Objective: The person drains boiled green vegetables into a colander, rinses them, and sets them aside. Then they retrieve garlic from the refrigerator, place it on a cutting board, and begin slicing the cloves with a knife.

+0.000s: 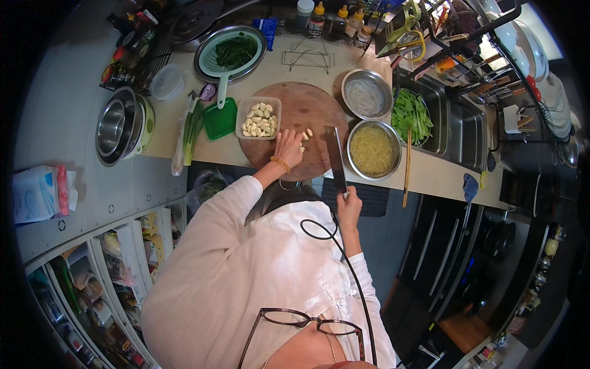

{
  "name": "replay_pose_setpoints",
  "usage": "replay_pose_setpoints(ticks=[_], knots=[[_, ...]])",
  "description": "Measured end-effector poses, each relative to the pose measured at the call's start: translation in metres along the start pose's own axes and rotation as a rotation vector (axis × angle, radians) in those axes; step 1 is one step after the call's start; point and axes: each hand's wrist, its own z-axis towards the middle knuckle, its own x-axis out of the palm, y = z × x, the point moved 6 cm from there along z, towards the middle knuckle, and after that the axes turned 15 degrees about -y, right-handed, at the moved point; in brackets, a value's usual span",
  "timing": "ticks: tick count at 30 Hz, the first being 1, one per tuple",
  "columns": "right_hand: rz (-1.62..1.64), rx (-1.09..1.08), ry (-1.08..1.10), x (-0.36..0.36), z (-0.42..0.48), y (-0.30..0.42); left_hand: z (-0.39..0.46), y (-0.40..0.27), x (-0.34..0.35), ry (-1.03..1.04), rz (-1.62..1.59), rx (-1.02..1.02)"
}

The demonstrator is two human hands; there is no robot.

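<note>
My right hand grips the handle of a cleaver, its blade over the right edge of a round wooden chopping board. On the board, my left hand reaches down beside a few loose peeled garlic cloves. Its fingertips are partly hidden, so whether they hold a clove cannot be told. Just behind that hand, a clear plastic container full of peeled garlic cloves rests on the board's left part.
To the right stand steel bowls of soaked clear noodles and yellowish shreds. Chopsticks overhang the counter edge near leafy greens by the sink. Scallions, a green lid and a strainer of chopped greens are left.
</note>
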Motion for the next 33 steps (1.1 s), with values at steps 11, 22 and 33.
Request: replay_pose_setpoints(ticks=[11,22,33], knots=[[0.105,-0.027,-0.182,-0.044,0.000,0.013,0.000,-0.068,0.064,0.116,-0.100,0.262],[0.363,0.198,-0.050,-0.058,-0.004,0.007,-0.015,-0.042,0.080,0.436,-1.559,-1.289],[0.765,0.628,0.323,-0.046,0.016,0.037,0.016,-0.092,0.008,0.584,-2.413,-1.188]])
